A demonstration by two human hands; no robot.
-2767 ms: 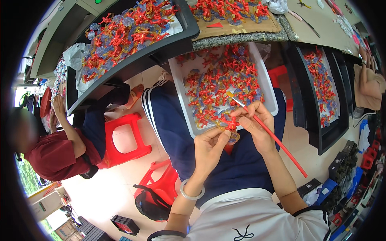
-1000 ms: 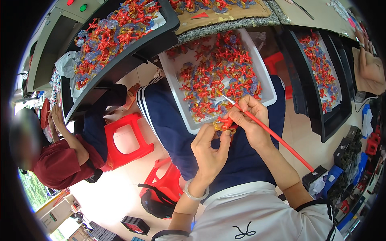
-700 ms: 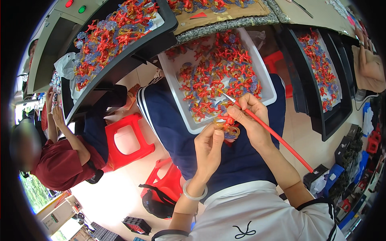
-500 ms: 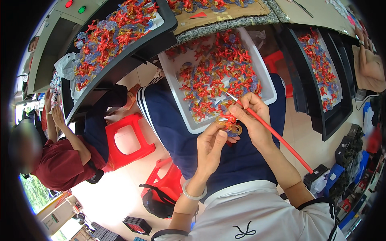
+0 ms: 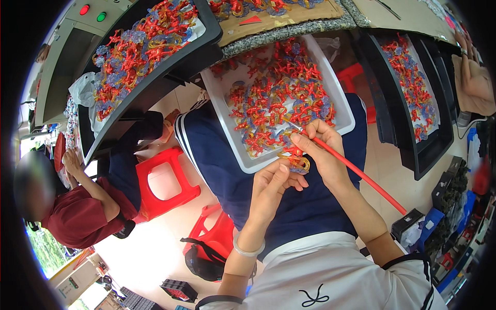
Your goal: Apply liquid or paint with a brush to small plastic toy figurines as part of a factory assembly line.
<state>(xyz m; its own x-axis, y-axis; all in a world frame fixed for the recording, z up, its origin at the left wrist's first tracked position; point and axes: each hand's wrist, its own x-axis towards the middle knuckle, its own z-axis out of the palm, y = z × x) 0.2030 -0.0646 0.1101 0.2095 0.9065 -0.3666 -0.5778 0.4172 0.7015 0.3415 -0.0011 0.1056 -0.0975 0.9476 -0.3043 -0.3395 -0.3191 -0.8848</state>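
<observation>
Red-handled, one brush (image 5: 356, 173) sits pinched in the right hand (image 5: 323, 155), the left hand (image 5: 271, 188) pinching one small red piece (image 5: 295, 157) beside the white tray (image 5: 232, 142).

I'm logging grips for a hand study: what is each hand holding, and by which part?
The right hand pinches a red paintbrush near its bristle end. The left hand holds a small red-and-amber figure by its lower edge.

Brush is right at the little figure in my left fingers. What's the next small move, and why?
Probably a short stroke of the brush tip onto the small figure. The left hand pinches it just below the white tray, and the right hand holds the red-handled brush angled at it.
</observation>
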